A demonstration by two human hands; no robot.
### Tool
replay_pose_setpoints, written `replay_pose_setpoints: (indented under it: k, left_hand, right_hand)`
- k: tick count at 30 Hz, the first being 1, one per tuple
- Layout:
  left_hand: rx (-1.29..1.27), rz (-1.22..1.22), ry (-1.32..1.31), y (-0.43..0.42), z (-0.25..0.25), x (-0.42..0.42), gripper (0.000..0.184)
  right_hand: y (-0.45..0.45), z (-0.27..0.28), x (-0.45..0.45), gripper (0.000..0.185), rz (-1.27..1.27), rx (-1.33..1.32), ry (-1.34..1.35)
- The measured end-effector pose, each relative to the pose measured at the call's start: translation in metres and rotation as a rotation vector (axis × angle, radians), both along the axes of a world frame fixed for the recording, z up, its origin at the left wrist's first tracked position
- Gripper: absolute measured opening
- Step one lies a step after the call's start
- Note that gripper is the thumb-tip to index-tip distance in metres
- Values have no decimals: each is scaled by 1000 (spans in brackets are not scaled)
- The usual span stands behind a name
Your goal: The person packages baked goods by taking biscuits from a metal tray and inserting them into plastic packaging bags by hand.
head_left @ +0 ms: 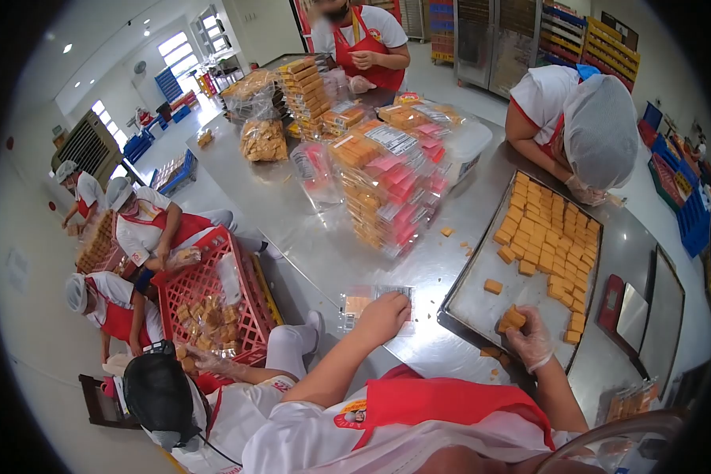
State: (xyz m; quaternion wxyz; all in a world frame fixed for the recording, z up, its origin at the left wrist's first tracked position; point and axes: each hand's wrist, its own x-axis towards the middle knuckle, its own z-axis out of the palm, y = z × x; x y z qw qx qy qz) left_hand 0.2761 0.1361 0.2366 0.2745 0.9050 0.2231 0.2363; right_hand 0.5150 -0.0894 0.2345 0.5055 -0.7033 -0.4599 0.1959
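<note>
My right hand [532,340], in a clear plastic glove, grips a few orange-brown cake squares [512,319] over the near end of a metal tray [470,296]. Rows of the same cake squares [557,233] cover the tray's far and right parts, with a single loose square [493,286] beside them. My left hand [385,317] is bare, its fingers curled over a clear printed plastic pack [354,306] lying on the steel table. Something orange shows through the pack's left part. My fingers cover its middle, so the grip there is partly hidden.
Stacked filled packs [387,182] stand mid-table, near a plastic tub [466,146]. A red-handled scraper blade [611,304] lies right of the tray. Co-workers stand across the table, at the right [600,130], and at left beside a red crate [245,320]. Crumbs [447,232] dot the table.
</note>
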Motion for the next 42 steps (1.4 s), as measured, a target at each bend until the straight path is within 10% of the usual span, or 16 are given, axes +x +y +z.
replay_pose_setpoints:
  k: [7, 16, 23, 29, 32, 37, 42]
  left_hand:
    - [102, 3, -74, 2, -13, 0, 7]
    - [-533, -93, -443, -40, -21, -5, 7]
    - [-1301, -156, -890, -51, -25, -1, 9]
    - [-1015, -186, -842, -49, 15, -9, 11]
    - [-365, -225, -370, -41, 39, -6, 11]
    - [-955, -237, -203, -23, 51, -10, 16]
    - [-970, -259, -396, -29, 62, -5, 16]
  right_hand:
    - [1, 21, -4, 41, 16, -51, 4]
    - [52, 75, -53, 40, 402, 222, 328]
    - [88, 78, -91, 32, 569, 135, -282]
    - [94, 100, -89, 27, 693, -303, -281]
    - [99, 104, -95, 25, 774, -451, -472]
    - [101, 131, -100, 26, 1004, 153, -1063]
    - [117, 127, -102, 23, 970, 44, -1267]
